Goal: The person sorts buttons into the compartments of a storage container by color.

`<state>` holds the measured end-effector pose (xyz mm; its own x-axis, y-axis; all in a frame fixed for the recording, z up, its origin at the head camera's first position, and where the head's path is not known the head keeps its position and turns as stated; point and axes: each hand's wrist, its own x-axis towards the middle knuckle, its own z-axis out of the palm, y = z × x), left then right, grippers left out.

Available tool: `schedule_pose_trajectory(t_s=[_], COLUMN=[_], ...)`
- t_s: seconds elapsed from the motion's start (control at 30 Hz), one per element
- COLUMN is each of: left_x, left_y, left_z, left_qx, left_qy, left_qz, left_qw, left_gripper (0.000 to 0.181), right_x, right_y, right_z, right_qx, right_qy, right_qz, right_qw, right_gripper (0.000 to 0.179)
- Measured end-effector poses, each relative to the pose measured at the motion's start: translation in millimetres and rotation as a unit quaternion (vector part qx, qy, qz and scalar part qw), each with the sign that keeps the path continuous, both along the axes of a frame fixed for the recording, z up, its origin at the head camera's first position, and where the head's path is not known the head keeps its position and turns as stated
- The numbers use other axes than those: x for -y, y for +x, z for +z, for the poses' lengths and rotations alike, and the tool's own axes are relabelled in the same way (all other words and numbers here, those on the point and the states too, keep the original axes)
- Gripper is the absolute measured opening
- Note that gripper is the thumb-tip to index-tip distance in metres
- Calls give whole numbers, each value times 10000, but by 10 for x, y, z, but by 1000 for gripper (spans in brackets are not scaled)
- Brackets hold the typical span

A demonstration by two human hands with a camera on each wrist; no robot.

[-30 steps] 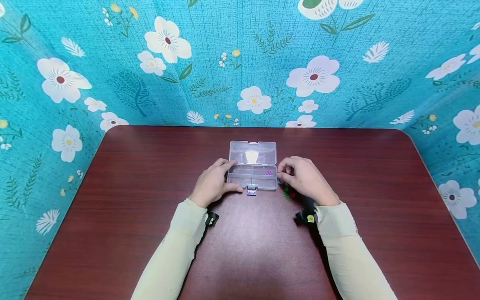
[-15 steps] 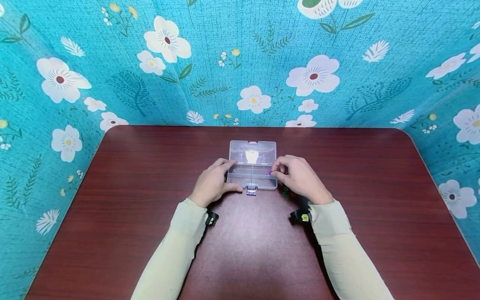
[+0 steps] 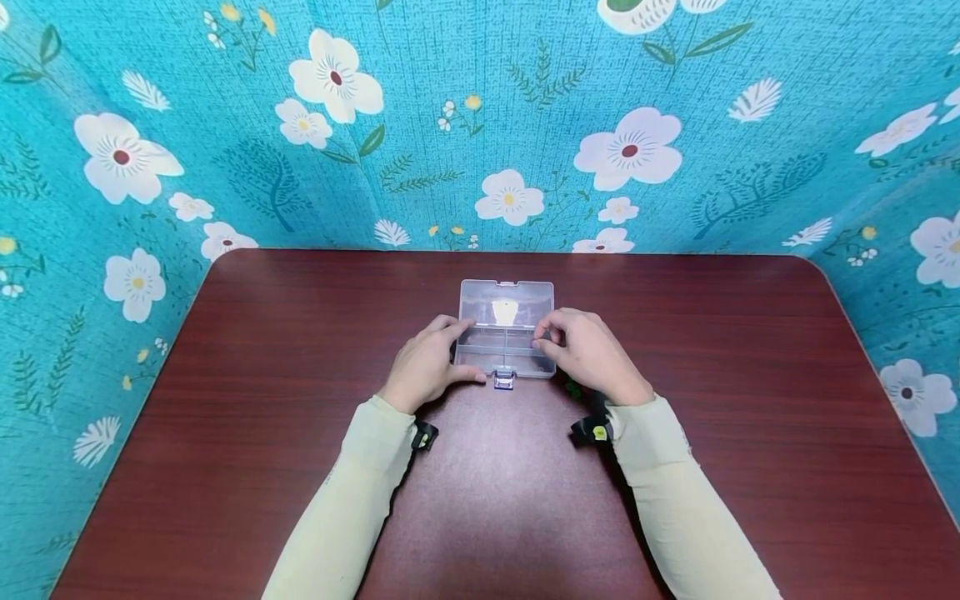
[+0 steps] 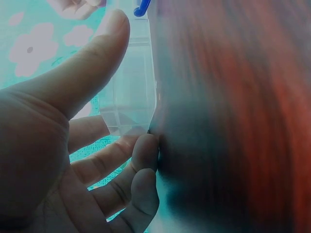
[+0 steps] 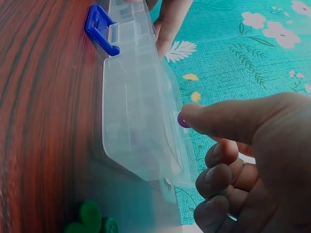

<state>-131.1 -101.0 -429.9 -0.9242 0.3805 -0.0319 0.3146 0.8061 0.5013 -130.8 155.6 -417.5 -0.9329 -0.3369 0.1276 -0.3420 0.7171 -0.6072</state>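
Note:
A clear divided plastic box (image 3: 480, 362) sits on the table with its lid (image 3: 480, 304) raised at the back and a blue latch (image 3: 504, 381) at its front. My left hand (image 3: 423, 367) grips the left end, thumb along the front and fingers round the side. Over the back right compartment, my right hand (image 3: 596, 354) pinches a small purple bead (image 5: 182, 120) between thumb and index finger, as the right wrist view shows. That hand hides the compartment's right part in the head view.
Several green beads (image 5: 90, 217) lie on the dark red wooden table (image 3: 480, 500) just right of the box, partly beneath my right hand. A blue flowered cloth (image 3: 420, 125) hangs behind the table's far edge.
My right hand has moved left from beside the box to over its back right compartment, covering the purple beads seen there earlier. My left hand has stayed put on the box.

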Motion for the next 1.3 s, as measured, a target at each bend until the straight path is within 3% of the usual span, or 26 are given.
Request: schedule_pose_trajectory(t_s=[1.3], left_x=[2], left_y=[-9], left_z=[16], left_qx=[32], left_qy=[7], left_qz=[-45], left_qw=[10000], left_gripper=[88], right_x=[219], right_y=[-60], right_z=[-42], right_qx=[54], right_qy=[56], right_qz=[9], right_qw=[10000], right_gripper=[9])
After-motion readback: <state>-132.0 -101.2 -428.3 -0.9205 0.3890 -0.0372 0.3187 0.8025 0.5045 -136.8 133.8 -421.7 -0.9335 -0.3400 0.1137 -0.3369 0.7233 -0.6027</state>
